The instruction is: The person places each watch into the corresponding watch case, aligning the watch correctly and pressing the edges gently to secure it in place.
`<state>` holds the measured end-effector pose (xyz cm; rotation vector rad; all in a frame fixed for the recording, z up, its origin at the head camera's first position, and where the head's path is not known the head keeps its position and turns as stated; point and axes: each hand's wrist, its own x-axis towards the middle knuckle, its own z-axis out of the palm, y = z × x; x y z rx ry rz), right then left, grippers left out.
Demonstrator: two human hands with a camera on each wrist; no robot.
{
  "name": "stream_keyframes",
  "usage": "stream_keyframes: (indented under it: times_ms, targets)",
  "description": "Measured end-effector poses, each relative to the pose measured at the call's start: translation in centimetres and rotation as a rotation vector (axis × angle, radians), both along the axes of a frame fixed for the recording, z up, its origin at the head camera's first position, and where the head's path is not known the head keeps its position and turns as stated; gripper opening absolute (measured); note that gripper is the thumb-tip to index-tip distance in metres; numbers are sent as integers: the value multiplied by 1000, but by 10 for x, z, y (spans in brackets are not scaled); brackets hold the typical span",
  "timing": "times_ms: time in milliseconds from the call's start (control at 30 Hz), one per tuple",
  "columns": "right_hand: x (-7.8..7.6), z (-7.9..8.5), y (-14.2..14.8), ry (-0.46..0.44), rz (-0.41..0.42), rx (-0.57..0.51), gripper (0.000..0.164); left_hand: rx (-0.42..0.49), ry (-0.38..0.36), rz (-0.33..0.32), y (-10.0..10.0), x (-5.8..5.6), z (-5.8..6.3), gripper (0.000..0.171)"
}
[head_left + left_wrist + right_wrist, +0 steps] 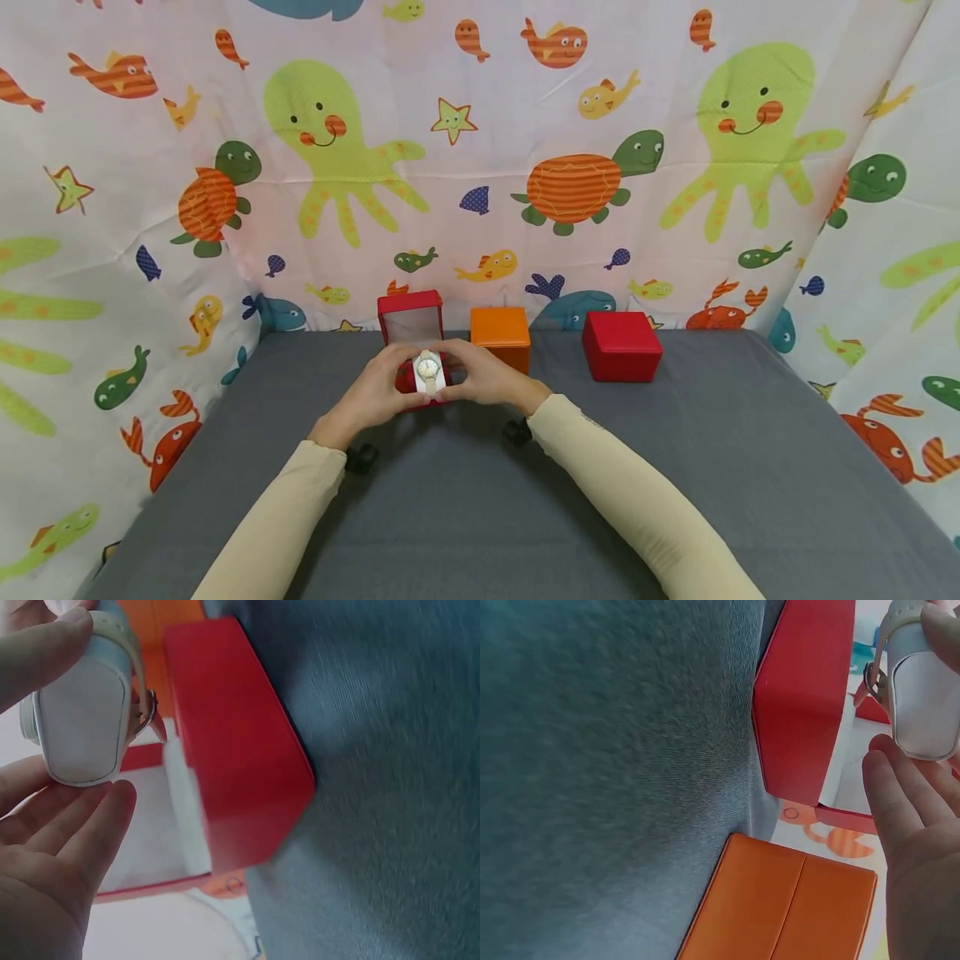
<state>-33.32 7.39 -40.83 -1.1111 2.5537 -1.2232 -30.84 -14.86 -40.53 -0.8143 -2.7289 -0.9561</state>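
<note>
A wristwatch (428, 367) with a pale strap and a light dial is wrapped round a white watch cushion (81, 720). Both hands hold it up, one at each side, over an open red watch box (410, 302) whose lid stands raised at the back. My left hand (375, 390) has its thumb on the strap and its fingers along the cushion's far end. From the other side, my right hand (489, 375) grips the cushion (928, 705) likewise, thumb against fingers. The strap's buckle (150, 711) hangs at the cushion's underside. The box's pale lining shows below the cushion in both wrist views.
An orange box (500, 329), closed, stands just right of the open one. Farther right is a closed red box (622, 346). All stand on a grey cloth-covered table (450, 517), near its back edge, before a curtain (495, 92) printed with sea animals.
</note>
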Motion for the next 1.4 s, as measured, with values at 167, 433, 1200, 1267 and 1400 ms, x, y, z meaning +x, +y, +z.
stream_keyframes:
  times_ms: [167, 433, 1200, 1267, 1400]
  targets:
    - [-11, 3, -6, -18, -9, 49, 65, -3, -26, 10, -4, -11, -2, 68]
    - [-25, 3, -13, -35, -30, 116, 65, 5, -45, 6, -7, -26, -9, 64]
    - [-39, -3, -32, -27, -81, 235, 66, -27, -129, 37, -18, -45, -18, 63]
    - [-39, -4, -33, -19, -97, 254, 65, -29, -139, 27, -18, -46, -18, 62]
    - [-40, -6, -34, -8, -122, 288, 65, -21, -193, 40, -17, -47, -20, 63]
